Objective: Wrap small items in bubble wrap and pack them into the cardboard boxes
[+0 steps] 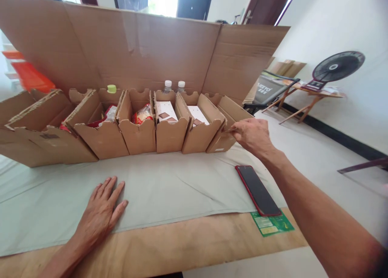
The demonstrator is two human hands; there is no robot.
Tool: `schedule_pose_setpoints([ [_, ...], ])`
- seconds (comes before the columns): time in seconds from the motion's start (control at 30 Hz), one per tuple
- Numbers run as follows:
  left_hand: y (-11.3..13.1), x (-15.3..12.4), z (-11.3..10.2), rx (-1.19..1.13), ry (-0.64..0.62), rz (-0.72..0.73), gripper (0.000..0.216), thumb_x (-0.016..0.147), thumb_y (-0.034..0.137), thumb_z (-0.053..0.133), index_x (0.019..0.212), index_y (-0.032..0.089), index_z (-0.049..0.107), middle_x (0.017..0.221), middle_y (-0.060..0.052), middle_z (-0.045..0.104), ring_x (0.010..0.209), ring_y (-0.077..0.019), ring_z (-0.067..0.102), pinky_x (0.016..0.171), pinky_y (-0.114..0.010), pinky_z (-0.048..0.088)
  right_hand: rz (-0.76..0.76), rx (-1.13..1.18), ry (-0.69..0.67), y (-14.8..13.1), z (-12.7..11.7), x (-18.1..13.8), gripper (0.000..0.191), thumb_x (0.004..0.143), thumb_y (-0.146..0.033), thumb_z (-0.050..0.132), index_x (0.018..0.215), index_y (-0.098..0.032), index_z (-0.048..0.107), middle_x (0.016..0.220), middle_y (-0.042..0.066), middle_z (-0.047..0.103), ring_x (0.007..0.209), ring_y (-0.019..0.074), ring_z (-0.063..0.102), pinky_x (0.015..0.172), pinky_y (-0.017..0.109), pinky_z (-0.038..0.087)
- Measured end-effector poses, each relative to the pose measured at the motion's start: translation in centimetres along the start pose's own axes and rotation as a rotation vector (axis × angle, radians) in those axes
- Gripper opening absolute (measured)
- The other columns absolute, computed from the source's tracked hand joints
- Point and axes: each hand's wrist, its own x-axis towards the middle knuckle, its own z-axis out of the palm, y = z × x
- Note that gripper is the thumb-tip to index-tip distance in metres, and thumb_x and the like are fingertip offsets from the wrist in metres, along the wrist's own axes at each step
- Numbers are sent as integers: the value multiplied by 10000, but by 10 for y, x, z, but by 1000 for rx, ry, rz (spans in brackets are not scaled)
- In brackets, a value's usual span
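My left hand (104, 203) lies flat on the pale green cloth (169, 181), fingers spread, holding nothing. At the right end of a row of open cardboard bins, my right hand (251, 134) pinches the front edge of the last cardboard bin (221, 142); my fingers partly cover that edge. Two bins beside it each hold a white box, one (165, 110) nearer the middle and another (197, 114) to its right. A red and clear packet (142, 115) sits in the bin further left. Another silvery packet (110, 113) shows in the bin beyond that.
Behind the bins stands a tall cardboard panel (157, 51), with two white-capped bottles (167, 86) and a green cap (111, 89) before it. A red-edged phone (259, 191) rests at the right, over a green packet (273, 223). A fan (338, 66) stands beyond.
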Motion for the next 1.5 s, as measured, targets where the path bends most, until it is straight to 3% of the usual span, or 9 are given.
schedule_pose_setpoints([
  [0.37,2,0,-2,-25,7,-7,562,1029,432,352,1334,88,675,1481,-256,570,1386,-416,526,1124,-598,421,-102,-66,-229,-15,-61,-38,327,901,-232,561,1052,-332,833,929,22,811,845,252,698,706,349,392],
  [0.63,1,2,-8,-84,-33,-34,603,1023,455,319,1331,67,663,1473,-274,559,1397,-443,502,1140,-619,398,-174,197,-331,-72,-90,-55,226,889,-269,612,939,-239,830,836,15,793,741,186,682,634,283,417],
  [0.77,-2,1,-6,-118,-45,-49,600,1013,478,331,1336,81,646,1479,-268,549,1399,-446,498,1150,-633,386,-142,568,-190,-100,-120,-80,242,951,-297,570,888,-238,797,830,-17,785,714,148,692,631,253,477],
  [0.87,-5,-1,-3,-159,-21,-58,573,1011,482,358,1328,95,637,1483,-264,536,1409,-455,486,1140,-641,401,50,702,215,-84,-134,-103,215,964,-398,613,942,-286,795,915,-16,796,843,183,728,788,304,552],
  [0.97,2,-1,-9,-247,52,-99,550,997,519,425,1376,156,587,1511,-237,505,1412,-456,481,1102,-650,444,390,640,415,-36,-108,-129,258,904,-491,664,912,-264,785,912,32,793,876,234,722,872,396,557],
  [1.07,33,9,-29,-367,119,-113,652,962,546,535,1521,223,444,1582,-218,432,1409,-457,484,1063,-662,477,568,646,122,10,-47,-161,371,814,-542,635,930,-210,755,974,94,795,879,270,727,830,422,574],
  [1.13,67,22,-47,-472,162,-93,789,926,516,639,1601,262,321,1637,-207,366,1439,-437,461,1076,-640,481,600,562,-57,25,-4,-184,521,759,-559,622,1101,-182,732,1126,141,776,994,317,724,819,434,580],
  [1.27,146,58,-73,-687,274,17,1049,857,454,771,1658,263,121,1719,-218,157,1574,-413,238,1197,-654,332,615,451,-170,18,47,-220,750,736,-578,647,1354,-155,618,1379,193,664,1224,406,636,935,512,537],
  [1.5,238,117,-54,-826,354,5,1403,682,564,904,1652,234,-54,1707,-301,-99,1580,-518,32,1139,-802,252,532,182,-245,8,62,-236,672,926,-559,480,1467,-162,503,1392,185,651,1253,397,618,948,536,498],
])
